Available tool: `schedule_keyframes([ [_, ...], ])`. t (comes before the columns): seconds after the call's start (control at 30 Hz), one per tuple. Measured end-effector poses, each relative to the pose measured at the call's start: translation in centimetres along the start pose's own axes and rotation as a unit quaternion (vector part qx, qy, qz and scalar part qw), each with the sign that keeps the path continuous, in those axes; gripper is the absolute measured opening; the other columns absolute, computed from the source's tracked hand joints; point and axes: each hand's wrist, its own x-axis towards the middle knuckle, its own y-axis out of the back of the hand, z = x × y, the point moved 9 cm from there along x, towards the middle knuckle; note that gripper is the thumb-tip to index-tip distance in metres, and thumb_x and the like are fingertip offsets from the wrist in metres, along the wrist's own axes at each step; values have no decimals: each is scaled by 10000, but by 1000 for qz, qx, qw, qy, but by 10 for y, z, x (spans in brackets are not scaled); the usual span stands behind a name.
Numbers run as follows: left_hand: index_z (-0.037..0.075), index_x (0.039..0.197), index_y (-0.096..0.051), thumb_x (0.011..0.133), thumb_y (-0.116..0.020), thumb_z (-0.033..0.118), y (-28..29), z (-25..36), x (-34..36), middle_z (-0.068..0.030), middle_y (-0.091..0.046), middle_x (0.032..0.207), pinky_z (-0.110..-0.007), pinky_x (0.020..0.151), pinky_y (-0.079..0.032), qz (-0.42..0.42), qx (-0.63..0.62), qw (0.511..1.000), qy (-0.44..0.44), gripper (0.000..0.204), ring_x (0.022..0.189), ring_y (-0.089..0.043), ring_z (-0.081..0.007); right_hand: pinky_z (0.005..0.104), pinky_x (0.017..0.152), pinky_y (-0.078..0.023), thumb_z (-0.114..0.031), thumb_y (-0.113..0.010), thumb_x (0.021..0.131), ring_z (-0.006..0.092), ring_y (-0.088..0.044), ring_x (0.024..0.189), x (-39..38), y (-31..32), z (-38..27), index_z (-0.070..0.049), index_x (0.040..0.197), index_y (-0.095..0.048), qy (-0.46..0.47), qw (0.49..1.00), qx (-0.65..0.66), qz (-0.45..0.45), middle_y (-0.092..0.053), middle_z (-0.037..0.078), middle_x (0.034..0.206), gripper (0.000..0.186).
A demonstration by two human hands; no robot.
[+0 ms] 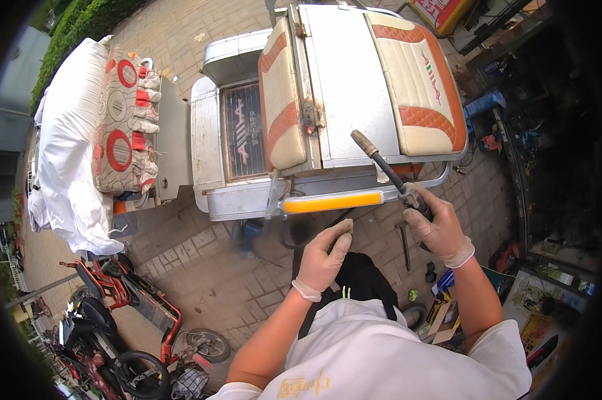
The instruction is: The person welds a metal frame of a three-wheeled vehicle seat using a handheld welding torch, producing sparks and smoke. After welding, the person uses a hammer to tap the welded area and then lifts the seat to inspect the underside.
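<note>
My right hand (434, 227), in a translucent disposable glove, grips a long dark rod-shaped tool (393, 175) with a worn brownish cylindrical end (366, 145), which reaches up-left over the edge of a silver metal vehicle body (334, 87). My left hand (324, 260), also gloved, is left of it, fingertips pinched; whatever is between them I cannot make out. Above my hands are a yellow reflector bar (332, 203) and two cream-and-orange padded panels (417, 90), the left one (281, 127) beside a rusty hinge (311, 117).
At left stands a vehicle under a white cover (71, 147) with a patterned quilt (117, 113). An orange-framed scooter (164, 313) and other two-wheelers (97, 343) are parked lower left. Along the right are dark cluttered shelving (547, 200) and tools and boxes (447, 307) on the brick paving.
</note>
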Motion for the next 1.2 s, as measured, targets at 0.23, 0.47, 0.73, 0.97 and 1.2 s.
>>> schedule_keyframes([
  [0.23, -5, 1356, -638, 1045, -645, 372, -27, 17, 56, -189, -702, 1251, -362, 1045, -489, 38, 30, 995, -91, 489, 1196, -664, -315, 413, 886, -561, -183, -696, 994, 379, -725, 1002, 40, -44, 23, 62, 1340, -598, 31, 996, -82, -16, -721, 251, 1099, 435],
  [0.47, -2, 1276, -650, 1042, -632, 377, -45, 14, 88, -193, -691, 1146, -420, 947, -515, 182, 52, 977, -95, 446, 1072, -667, -376, 461, 841, -568, -154, -691, 961, 463, -705, 975, 84, -49, 37, 76, 1337, -580, 108, 990, -55, -68, -695, 312, 1090, 454],
  [0.73, 25, 1229, -681, 1058, -551, 351, -47, 15, 90, -168, -720, 1053, -433, 797, -567, 333, 214, 907, -146, 390, 919, -709, -389, 494, 842, -553, -205, -636, 982, 492, -678, 961, 106, -58, 46, 58, 1305, -599, 115, 987, -7, -114, -684, 332, 1025, 418],
  [0.97, 59, 1268, -692, 1079, -480, 410, -46, 7, 93, -171, -735, 1062, -451, 781, -573, 366, 237, 889, -141, 452, 899, -715, -398, 520, 851, -547, -251, -618, 983, 504, -675, 956, 110, -59, 47, 31, 1268, -636, 88, 991, -24, -96, -688, 334, 1002, 402],
  [1.2, 75, 1280, -700, 1081, -488, 411, -43, 6, 95, -173, -738, 1057, -459, 763, -571, 383, 241, 880, -144, 444, 890, -714, -400, 526, 828, -550, -266, -612, 980, 509, -675, 919, 115, -60, 42, 31, 1205, -666, 95, 991, -32, -93, -688, 336, 961, 377],
])
